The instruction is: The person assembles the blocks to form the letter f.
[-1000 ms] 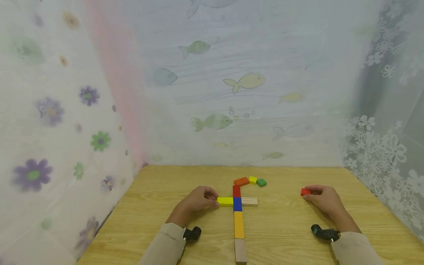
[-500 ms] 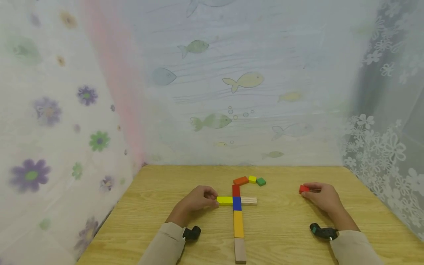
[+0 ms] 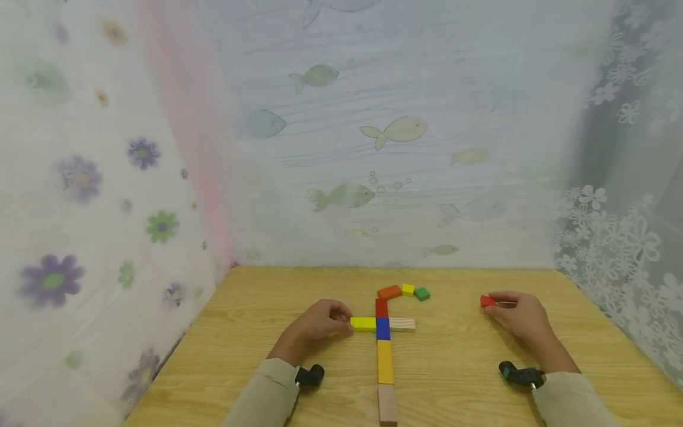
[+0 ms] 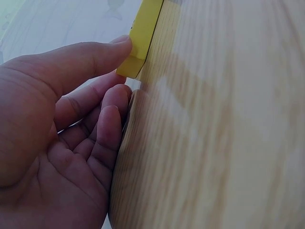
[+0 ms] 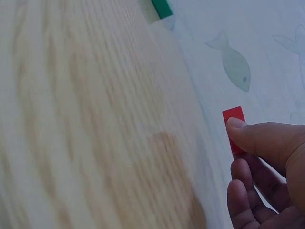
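Note:
My left hand [image 3: 319, 325] pinches the outer end of a yellow block [image 3: 363, 324] between thumb and fingers; in the left wrist view the thumb lies on the yellow block [image 4: 143, 38] and the other fingers curl beside it. This block forms the left arm of a cross, meeting a blue block [image 3: 383, 329], with a plain wood block [image 3: 402, 324] on the opposite side. Off to the right, my right hand [image 3: 522, 317] holds a small red block [image 3: 487, 301]. The right wrist view shows that red block [image 5: 233, 113] between thumb and fingers, above the table.
A longer red block [image 3: 381, 308] lies beyond the blue one, followed by an orange block [image 3: 389, 292], a yellow cube [image 3: 408, 289] and a green block [image 3: 422, 293]. Toward me run an amber block [image 3: 385, 362] and a beige block [image 3: 387, 404]. Printed curtains surround the wooden table [image 3: 256, 391].
My right hand has shifted slightly toward the back and left, carrying the small red block. The left hand keeps its place at the yellow block, and the laid-out blocks stay put.

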Available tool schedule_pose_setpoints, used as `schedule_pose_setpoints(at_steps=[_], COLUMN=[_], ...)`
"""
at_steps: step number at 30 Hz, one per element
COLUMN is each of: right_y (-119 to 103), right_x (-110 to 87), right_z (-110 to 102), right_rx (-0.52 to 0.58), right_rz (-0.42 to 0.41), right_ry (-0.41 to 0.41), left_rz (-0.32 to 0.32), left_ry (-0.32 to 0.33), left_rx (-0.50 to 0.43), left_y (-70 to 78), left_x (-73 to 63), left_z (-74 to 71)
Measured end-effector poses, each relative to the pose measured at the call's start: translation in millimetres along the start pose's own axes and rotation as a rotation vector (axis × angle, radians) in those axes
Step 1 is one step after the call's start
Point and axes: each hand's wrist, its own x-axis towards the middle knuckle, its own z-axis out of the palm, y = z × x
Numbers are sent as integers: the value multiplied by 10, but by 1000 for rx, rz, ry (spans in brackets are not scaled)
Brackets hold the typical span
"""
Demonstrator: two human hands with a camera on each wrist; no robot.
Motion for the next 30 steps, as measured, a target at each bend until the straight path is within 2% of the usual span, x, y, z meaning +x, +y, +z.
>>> schedule_pose_setpoints(at_steps=[4,21,30], right_y=[-78,-243,-265], right_x=[-15,-18,7], right_z=[-7,-13,53], right_rx=[36,16,28], right_rz=[6,-22,-33], right_ry=[-30,3,-9], left_rz=[-1,7,-6], left_ry=[3,-6,-1], left_rx=[4,-8,9], left_y=[8,51,-8], left_x=[-3,11,24], left_z=[5,2,6])
